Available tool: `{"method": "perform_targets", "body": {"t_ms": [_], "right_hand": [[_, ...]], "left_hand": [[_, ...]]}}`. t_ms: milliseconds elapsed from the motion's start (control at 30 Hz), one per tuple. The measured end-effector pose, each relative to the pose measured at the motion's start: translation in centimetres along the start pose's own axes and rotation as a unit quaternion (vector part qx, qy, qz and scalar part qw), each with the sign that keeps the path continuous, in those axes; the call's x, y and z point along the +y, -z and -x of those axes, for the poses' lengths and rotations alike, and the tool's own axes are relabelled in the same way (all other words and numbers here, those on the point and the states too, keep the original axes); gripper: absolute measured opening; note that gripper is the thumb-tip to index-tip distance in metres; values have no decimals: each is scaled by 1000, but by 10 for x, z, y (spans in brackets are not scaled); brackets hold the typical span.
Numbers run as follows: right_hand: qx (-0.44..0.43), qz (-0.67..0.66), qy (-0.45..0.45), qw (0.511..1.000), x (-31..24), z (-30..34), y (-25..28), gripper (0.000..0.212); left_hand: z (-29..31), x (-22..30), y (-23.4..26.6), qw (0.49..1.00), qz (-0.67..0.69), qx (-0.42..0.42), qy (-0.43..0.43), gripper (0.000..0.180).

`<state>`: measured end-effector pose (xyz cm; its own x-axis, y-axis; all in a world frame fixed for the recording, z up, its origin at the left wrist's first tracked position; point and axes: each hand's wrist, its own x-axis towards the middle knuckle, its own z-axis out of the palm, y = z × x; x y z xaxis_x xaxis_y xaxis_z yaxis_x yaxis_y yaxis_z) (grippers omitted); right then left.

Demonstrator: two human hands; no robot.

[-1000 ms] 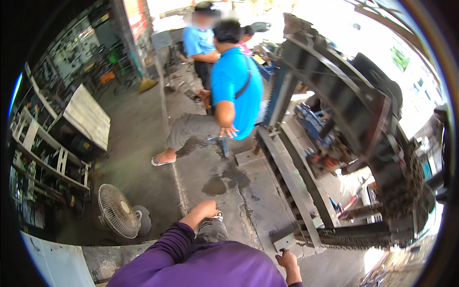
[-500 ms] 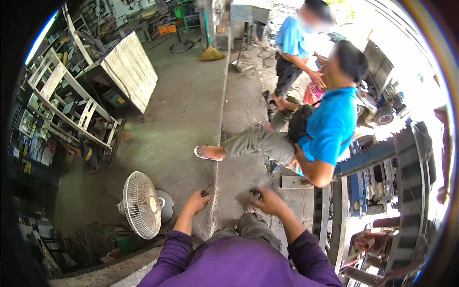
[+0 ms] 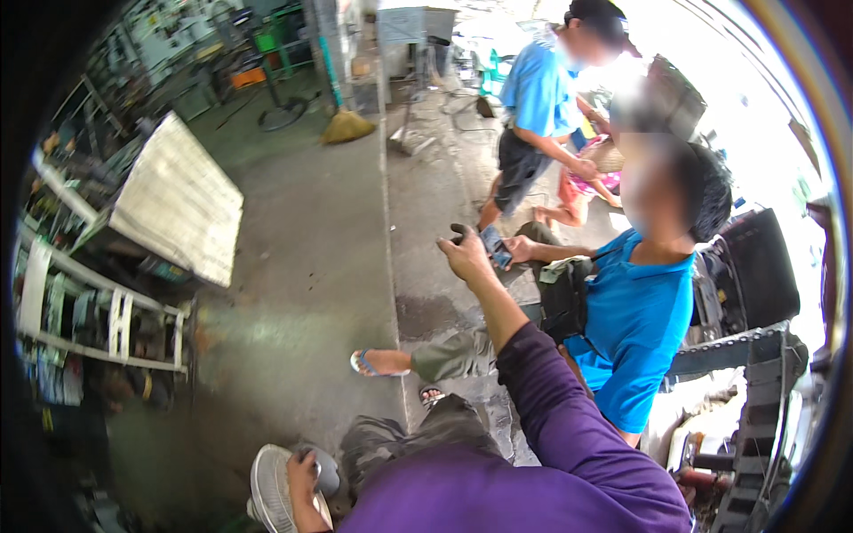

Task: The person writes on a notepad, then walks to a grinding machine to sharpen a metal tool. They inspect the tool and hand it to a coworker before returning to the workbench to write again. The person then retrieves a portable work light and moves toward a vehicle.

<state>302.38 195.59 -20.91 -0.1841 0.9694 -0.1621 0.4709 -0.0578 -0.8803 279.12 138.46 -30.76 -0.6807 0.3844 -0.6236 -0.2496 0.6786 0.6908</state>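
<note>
My right hand (image 3: pixel 468 258) reaches forward at the end of a purple sleeve. Its fingers are partly curled and look dark at the tips; a small dark thing seems to be among them, but I cannot make it out. Just beyond it, a seated co-worker's hand (image 3: pixel 517 252) holds a phone (image 3: pixel 495 247). Low on the left, my left hand (image 3: pixel 303 475) is closed around something small and dark, in front of the white fan (image 3: pixel 271 487). Whether that hand touches the fan I cannot tell.
The seated co-worker (image 3: pixel 644 302) in a blue shirt is close on my right, one leg stretched across before me. Another person (image 3: pixel 542 102) stands beyond. A pale panel (image 3: pixel 182 209) and a metal frame (image 3: pixel 111 329) stand left; a broom (image 3: pixel 346 126) leans on a post.
My right hand has moved up and forward, close to the seated co-worker's phone. My left hand has dropped to the lower left, by the fan. The view has shifted.
</note>
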Motion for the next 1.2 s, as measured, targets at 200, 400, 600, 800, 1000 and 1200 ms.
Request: {"method": "perform_targets", "body": {"t_ms": [200, 400, 600, 800, 1000, 1200], "right_hand": [[88, -34, -75, 993, -35, -97, -23, 72], [172, -1, -125, 977, -86, -138, -56, 76], [219, -82, -190, 953, -197, -161, -77, 68], [225, -74, -207, 949, -262, -236, -66, 71], [264, 20, -175, 948, -270, -359, -36, 75], [276, -20, -170, 946, -221, -531, -34, 66]], "left_hand": [[-95, 83, 81, 1000, 18, 23, 0, 15], [-212, 149, 166, 994, -87, -33, 64, 14], [-236, 235, 240, 974, -133, -119, 139, 18], [-276, 362, 249, 967, -210, -91, 111, 24], [-375, 447, 194, 947, -282, -105, 108, 29], [-499, 515, 142, 942, -290, -155, 74, 25]]}}
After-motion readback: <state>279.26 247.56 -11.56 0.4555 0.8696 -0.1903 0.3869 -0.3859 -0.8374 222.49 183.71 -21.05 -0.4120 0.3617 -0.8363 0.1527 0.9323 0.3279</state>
